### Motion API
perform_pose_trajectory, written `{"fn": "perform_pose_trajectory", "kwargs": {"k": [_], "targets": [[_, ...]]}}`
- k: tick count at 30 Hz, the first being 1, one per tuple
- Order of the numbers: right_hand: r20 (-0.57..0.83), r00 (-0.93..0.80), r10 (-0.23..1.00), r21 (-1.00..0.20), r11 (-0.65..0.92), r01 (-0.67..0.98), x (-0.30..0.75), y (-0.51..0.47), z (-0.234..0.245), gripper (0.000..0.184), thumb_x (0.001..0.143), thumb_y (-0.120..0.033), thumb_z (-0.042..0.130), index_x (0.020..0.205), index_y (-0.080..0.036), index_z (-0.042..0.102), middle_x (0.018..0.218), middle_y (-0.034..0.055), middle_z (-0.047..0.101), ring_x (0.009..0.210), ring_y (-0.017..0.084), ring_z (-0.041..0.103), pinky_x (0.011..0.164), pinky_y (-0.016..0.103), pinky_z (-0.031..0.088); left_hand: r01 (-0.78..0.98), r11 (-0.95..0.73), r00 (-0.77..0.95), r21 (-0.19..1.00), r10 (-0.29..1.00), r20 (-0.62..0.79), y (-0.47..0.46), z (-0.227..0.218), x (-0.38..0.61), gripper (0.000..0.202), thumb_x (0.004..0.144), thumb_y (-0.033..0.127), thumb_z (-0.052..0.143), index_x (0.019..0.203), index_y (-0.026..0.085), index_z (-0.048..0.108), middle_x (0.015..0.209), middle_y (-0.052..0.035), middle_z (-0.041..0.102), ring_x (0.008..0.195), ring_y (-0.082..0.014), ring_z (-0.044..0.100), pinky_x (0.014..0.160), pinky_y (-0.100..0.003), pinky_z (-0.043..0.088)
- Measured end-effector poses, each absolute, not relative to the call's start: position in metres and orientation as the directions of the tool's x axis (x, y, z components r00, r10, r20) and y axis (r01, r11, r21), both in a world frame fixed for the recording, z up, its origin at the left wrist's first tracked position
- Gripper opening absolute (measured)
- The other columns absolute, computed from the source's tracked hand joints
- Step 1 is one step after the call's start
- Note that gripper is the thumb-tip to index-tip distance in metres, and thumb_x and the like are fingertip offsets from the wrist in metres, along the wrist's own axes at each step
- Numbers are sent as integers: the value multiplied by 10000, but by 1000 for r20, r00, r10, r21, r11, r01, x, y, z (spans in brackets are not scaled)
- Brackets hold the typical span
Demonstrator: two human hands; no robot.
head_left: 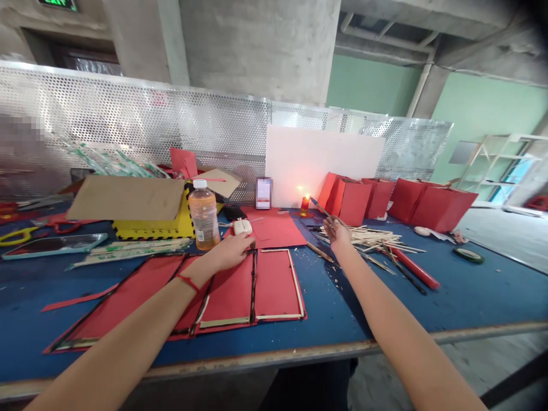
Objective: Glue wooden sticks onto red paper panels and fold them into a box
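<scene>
My left hand rests with curled fingers on the top edge of a folded-out red paper sheet framed with thin wooden sticks, close to a small white object. My right hand is closed on a thin stick and holds its far tip toward the flame of a small red candle. A pile of wooden sticks lies just right of that hand.
A juice bottle, a yellow box with cardboard flaps, a phone and scissors sit at left. Red paper bags, a white board, a red rod and a tape roll lie right. The table's front edge is near me.
</scene>
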State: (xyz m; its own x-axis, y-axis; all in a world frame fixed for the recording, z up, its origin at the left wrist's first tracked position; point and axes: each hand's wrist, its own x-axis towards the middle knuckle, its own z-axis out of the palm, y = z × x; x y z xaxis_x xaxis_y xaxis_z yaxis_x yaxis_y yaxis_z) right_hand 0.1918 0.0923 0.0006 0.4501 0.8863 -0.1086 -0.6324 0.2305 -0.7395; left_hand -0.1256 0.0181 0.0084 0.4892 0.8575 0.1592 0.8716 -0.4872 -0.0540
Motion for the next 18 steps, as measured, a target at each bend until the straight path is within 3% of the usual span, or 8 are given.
{"fn": "perform_pose_trajectory", "kwargs": {"k": [6, 18], "targets": [[-120, 460, 880, -737, 231, -635, 191, 91, 2, 191, 902, -71, 479, 819, -184, 609, 610, -32, 694, 552, 93, 686, 506, 162, 551, 846, -529, 509, 66, 838, 196, 22, 6, -129, 309, 782, 74, 445, 1045, 154, 586, 1158, -138, 607, 1069, -256, 590, 915, -366, 449], [-109, 473, 874, -727, 254, -637, 187, 86, 7, 179, 914, -96, 487, 802, -174, 602, 619, -29, 700, 532, 83, 676, 493, 150, 538, 823, -556, 526, 116, 823, 215, 26, 3, -133, 262, 762, 93, 452, 972, 161, 593, 1063, -118, 665, 976, -245, 626, 850, -344, 469]]}}
